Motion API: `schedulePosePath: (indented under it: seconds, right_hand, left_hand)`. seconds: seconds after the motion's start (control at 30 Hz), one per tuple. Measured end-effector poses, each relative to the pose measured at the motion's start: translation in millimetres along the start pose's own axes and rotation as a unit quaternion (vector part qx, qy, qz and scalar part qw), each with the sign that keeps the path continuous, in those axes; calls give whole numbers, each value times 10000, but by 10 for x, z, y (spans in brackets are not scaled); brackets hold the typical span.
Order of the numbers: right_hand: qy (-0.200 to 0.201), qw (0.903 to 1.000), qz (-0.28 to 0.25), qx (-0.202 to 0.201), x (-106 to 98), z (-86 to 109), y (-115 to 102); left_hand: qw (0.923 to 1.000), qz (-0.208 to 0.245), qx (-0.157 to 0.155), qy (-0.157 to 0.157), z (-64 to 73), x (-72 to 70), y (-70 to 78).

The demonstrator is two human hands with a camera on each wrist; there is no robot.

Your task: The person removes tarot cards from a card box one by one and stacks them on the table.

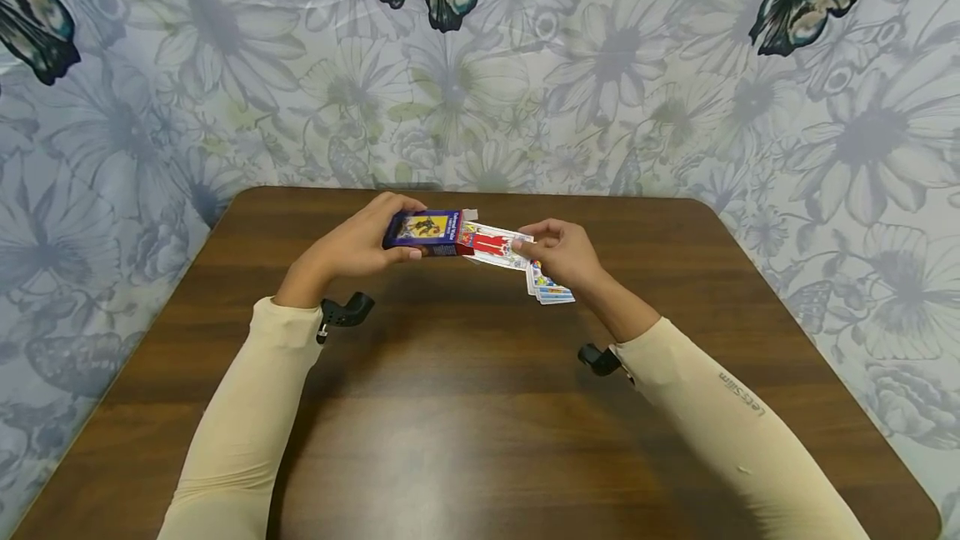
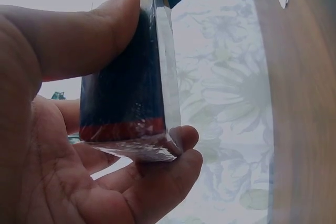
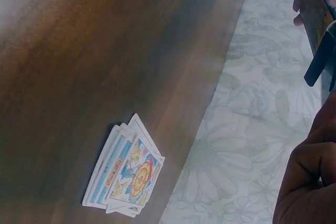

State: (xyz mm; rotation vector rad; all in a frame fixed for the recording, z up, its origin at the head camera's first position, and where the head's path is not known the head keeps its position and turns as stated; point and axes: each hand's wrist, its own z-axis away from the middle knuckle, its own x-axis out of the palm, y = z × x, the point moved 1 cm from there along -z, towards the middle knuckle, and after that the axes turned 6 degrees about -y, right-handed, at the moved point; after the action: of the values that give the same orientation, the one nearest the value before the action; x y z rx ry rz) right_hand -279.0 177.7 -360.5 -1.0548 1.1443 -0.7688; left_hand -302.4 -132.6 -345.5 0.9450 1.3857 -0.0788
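A dark blue card box (image 1: 423, 233) with a yellow picture panel lies in my left hand (image 1: 358, 238), gripped between thumb and fingers above the table. In the left wrist view, clear wrap shows at the closed end of the card box (image 2: 123, 95), with curled fingers beneath it. A picture card with a red figure (image 1: 491, 244) sticks out of the box's right end, its outer end pinched by my right hand (image 1: 562, 252). Below that hand, a loose stack of picture cards (image 1: 551, 288) rests on the table; a wheel picture tops the stack (image 3: 137, 177) in the right wrist view.
The brown wooden table (image 1: 450, 407) ends at a back edge just beyond my hands. A cloth (image 1: 585, 107) with flowers and butterflies hangs behind it. Black wrist cameras sit at my left cuff (image 1: 348, 311) and right cuff (image 1: 600, 359).
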Motion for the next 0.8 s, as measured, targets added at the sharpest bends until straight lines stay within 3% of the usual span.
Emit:
schedulePosePath:
  seconds: [0.3,0.57,0.8]
  right_hand:
    - [433,9967,-659,184,78,54,85]
    - [1099,9797,-1666,197,317,34,125]
    - [1166,9869,-1114,32,376,13,164]
  left_hand:
    - [10000,21,15,48,8,5,-1]
    - [9998,11,-142,136,22,5,-8]
    - [9998,-13,-146,155,26,-37,0]
